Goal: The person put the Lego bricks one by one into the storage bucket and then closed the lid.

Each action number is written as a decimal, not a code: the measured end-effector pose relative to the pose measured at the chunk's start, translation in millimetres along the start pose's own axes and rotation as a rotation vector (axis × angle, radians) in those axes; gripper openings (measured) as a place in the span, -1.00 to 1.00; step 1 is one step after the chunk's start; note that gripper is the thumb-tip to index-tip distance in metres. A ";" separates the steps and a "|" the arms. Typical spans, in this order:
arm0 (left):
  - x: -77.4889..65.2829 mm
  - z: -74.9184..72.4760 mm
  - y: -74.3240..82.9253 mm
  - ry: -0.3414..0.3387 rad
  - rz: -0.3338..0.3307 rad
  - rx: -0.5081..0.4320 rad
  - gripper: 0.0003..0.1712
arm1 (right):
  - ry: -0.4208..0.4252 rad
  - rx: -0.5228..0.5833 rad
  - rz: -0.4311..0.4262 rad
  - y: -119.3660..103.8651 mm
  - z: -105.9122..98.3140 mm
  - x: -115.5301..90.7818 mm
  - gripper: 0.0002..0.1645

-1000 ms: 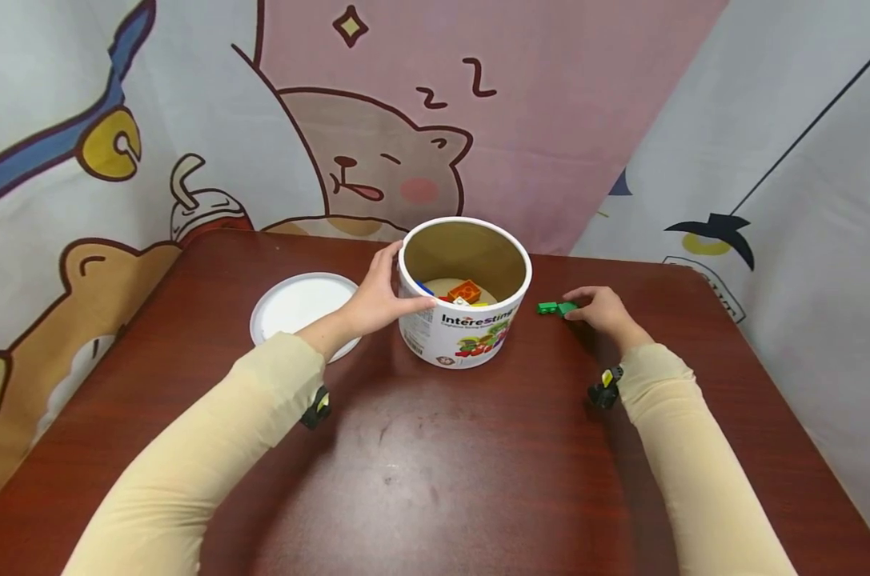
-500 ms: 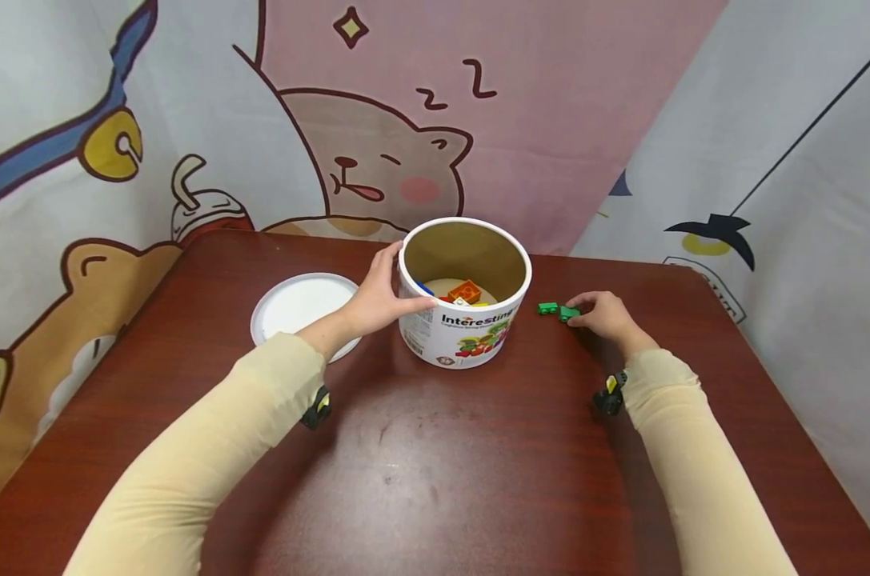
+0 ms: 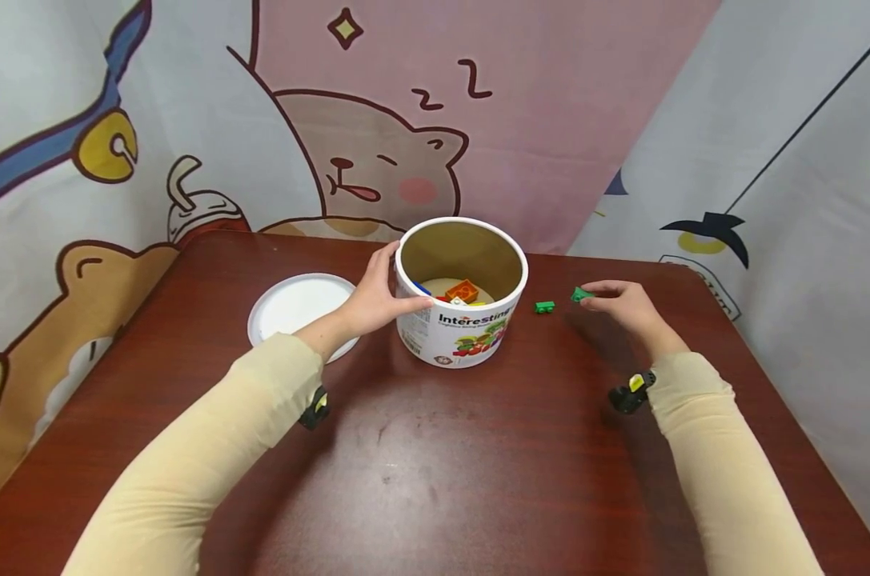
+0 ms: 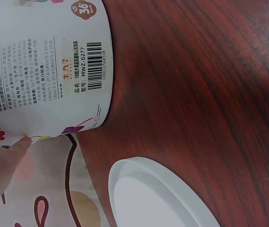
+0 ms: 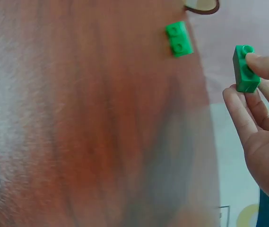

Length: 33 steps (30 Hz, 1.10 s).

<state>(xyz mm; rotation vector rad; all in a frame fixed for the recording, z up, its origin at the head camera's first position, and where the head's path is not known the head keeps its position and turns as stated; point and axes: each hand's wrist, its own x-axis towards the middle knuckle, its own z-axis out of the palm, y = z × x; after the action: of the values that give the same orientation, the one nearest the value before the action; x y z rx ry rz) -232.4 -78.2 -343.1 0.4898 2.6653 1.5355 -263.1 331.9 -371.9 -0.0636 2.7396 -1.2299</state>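
A round white bucket with printed fruit stands upright on the table, its top open. Orange, white, yellow, red and blue pieces, among them an orange brick, lie on its bottom. My left hand grips the bucket's left side near the rim, thumb along the front and fingers round the back. To the right, my right hand pinches a small green toy brick between thumb and fingers, above the table. A second green brick lies on the table between the bucket and that hand.
A white lid lies flat left of the bucket, partly behind my left forearm. The reddish-brown table reaches back to a cloth backdrop printed with cartoon animals. Small black wrist cameras hang under both wrists.
My right hand has lifted one green brick off the table and moved slightly right with it, away from the other green brick. My left hand stays on the bucket.
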 end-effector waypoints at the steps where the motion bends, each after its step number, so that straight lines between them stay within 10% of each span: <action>1: 0.1 0.0 0.2 -0.002 -0.002 0.001 0.17 | 0.002 0.013 -0.005 -2.6 -2.3 -0.7 -0.37; 19: -1.2 0.0 2.0 -0.021 -0.032 -0.001 0.19 | -0.021 0.256 -0.086 -72.8 -12.7 -4.3 -0.82; 33: -2.0 -0.3 2.1 -0.022 -0.030 0.000 0.18 | -0.048 0.203 -0.190 -138.6 16.0 0.3 -0.67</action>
<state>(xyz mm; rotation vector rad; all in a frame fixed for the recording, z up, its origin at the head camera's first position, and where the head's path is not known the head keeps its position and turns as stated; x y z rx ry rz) -230.0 -78.1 -341.4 0.4618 2.6441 1.5127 -263.6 227.8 -279.1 -0.3342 2.6010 -1.5278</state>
